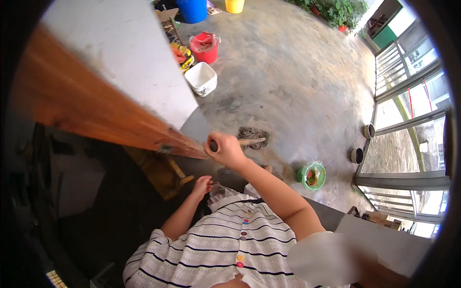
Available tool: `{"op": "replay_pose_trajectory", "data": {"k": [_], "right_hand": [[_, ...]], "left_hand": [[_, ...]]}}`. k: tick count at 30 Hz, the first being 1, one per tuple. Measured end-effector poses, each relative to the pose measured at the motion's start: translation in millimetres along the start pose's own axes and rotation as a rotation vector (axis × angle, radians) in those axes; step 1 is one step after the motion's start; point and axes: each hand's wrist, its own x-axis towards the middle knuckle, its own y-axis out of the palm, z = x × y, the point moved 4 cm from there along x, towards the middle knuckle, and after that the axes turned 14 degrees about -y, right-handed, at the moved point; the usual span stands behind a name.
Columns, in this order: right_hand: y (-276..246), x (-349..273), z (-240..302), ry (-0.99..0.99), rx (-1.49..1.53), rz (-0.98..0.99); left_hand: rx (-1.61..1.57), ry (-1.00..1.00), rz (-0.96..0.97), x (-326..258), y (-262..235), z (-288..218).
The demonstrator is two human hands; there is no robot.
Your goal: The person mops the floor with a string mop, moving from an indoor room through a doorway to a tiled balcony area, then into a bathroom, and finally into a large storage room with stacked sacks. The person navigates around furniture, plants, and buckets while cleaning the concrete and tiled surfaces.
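Note:
My right hand [225,151] is wrapped round the upper end of a mop handle [250,141], in front of my body. The handle's dark tip [213,146] pokes out of my fist. Beyond the hand, the grey string mop head [251,133] lies on the concrete floor. My left hand [203,185] hangs low by my left side, its fingers loosely curled in, with no object visible in them. It is nearest to a wooden piece with a short bar [180,175] in the dark doorway.
A wooden door frame [110,103] and white wall [125,57] stand close on my left. Beyond are a white bucket [201,79], a red bucket [205,48] and a blue bucket [192,10]. A green basin [302,175] sits at right, before the windows [408,120].

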Motion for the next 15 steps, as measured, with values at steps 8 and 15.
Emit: {"op": "replay_pose_trajectory", "data": {"k": [8,15], "right_hand": [[-163,-9,-49,-0.062,0.177,-0.072],[-313,-24,-120,0.0,0.265,-0.195]], "left_hand": [[-0.523,-0.283,0.734,32,310,-108],[-0.562,-0.377,0.661,49,463,-152]]}}
